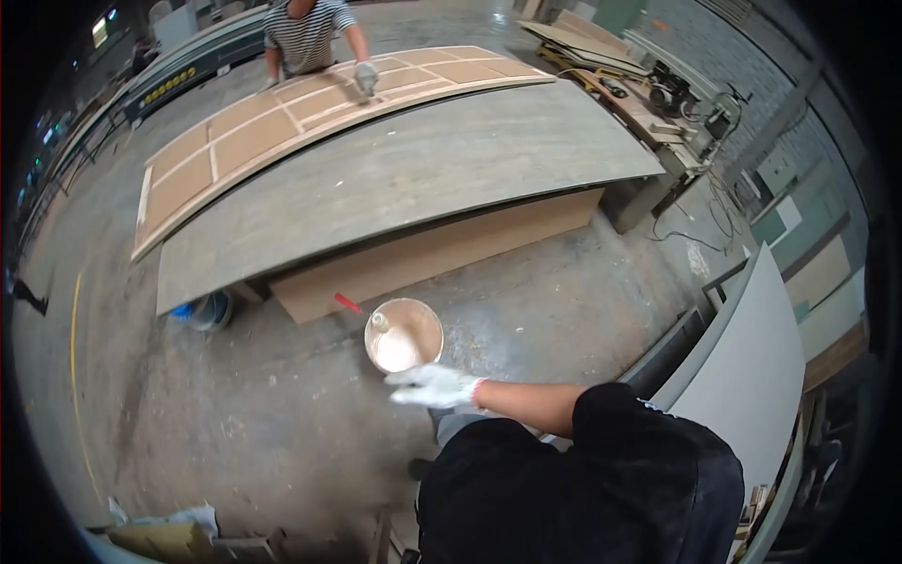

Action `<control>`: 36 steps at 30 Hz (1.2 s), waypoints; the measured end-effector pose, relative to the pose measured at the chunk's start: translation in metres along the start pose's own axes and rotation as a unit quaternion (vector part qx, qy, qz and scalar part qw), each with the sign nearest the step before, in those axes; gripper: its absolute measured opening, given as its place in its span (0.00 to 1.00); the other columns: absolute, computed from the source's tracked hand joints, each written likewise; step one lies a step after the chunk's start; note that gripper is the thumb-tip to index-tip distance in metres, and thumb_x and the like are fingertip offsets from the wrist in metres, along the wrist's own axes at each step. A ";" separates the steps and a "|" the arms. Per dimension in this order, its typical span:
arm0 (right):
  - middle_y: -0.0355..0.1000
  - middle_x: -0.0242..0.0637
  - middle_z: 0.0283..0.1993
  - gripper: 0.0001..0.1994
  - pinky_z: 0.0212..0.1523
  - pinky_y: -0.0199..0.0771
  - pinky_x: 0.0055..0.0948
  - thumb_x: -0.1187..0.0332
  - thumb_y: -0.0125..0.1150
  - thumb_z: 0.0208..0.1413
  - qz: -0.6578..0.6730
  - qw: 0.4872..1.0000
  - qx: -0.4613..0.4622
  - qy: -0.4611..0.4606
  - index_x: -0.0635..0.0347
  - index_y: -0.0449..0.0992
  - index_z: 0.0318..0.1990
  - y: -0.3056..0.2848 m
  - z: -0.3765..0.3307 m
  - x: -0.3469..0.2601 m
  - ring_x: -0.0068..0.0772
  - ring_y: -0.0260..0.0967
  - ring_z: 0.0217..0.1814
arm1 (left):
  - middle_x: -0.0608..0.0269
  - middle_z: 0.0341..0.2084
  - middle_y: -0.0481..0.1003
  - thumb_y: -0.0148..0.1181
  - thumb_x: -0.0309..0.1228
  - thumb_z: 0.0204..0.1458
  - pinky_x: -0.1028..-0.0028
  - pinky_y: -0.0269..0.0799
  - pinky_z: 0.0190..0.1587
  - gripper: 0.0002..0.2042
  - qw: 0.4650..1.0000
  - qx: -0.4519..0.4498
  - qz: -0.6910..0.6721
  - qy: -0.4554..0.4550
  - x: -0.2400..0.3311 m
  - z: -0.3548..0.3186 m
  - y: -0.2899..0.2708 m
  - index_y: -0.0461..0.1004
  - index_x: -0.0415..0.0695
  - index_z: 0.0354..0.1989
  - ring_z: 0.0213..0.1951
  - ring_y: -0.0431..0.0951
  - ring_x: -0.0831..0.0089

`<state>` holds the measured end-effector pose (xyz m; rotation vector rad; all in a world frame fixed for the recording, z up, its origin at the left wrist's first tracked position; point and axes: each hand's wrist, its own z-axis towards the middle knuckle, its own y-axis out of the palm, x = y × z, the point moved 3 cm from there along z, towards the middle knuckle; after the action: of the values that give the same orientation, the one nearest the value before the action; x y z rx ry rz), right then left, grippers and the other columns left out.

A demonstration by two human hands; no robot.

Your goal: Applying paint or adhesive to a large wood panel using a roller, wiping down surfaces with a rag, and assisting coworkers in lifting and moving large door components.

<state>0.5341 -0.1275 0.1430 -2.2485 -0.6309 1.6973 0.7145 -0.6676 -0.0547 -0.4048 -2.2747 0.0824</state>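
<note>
My right hand, in a white glove with a pink cuff, reaches leftward just at the near rim of a bucket. Its fingers are stretched out and nothing shows in them. Whether it touches the bucket, I cannot tell. White paste or paint lies in the bucket's bottom. A tool with a red handle leans over the far left rim, and a whitish part of it shows inside. My left hand is out of view.
Beyond the bucket stands a long grey-topped table bearing a framed brown panel. Across it, a person in a striped shirt rests a gloved hand on the frame. A blue-and-grey bucket sits under the table's left end. Pale boards lean at right.
</note>
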 end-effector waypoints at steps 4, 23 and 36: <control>0.76 0.40 0.62 0.25 0.66 0.68 0.31 0.54 0.60 0.68 0.282 0.928 0.143 0.198 0.63 0.74 0.64 -0.079 -0.027 0.076 0.29 0.71 0.62 | 0.61 0.27 0.75 0.53 0.39 0.64 0.64 0.70 0.32 0.11 0.996 -0.040 0.076 0.037 0.063 0.050 0.022 0.78 0.46 0.37 0.27 0.71 0.66; 0.79 0.42 0.52 0.31 0.44 0.78 0.36 0.43 0.56 0.65 0.400 0.689 0.418 0.436 0.62 0.76 0.62 -0.188 -0.181 0.370 0.37 0.77 0.47 | 0.60 0.31 0.76 0.53 0.39 0.64 0.63 0.71 0.36 0.13 0.916 -0.184 0.318 0.159 0.306 0.188 0.243 0.78 0.44 0.39 0.31 0.72 0.65; 0.65 0.49 0.72 0.32 0.75 0.57 0.36 0.46 0.55 0.65 0.160 0.702 0.591 0.365 0.63 0.70 0.67 -0.204 -0.305 0.204 0.48 0.60 0.75 | 0.58 0.34 0.77 0.52 0.39 0.64 0.62 0.71 0.39 0.14 0.577 -0.520 0.531 0.339 0.451 0.319 0.439 0.78 0.42 0.41 0.34 0.73 0.64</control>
<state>0.8336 0.1661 0.1498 -1.7051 0.8636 0.6565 0.3130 -0.0873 -0.0293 -1.9683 -0.7834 -0.7199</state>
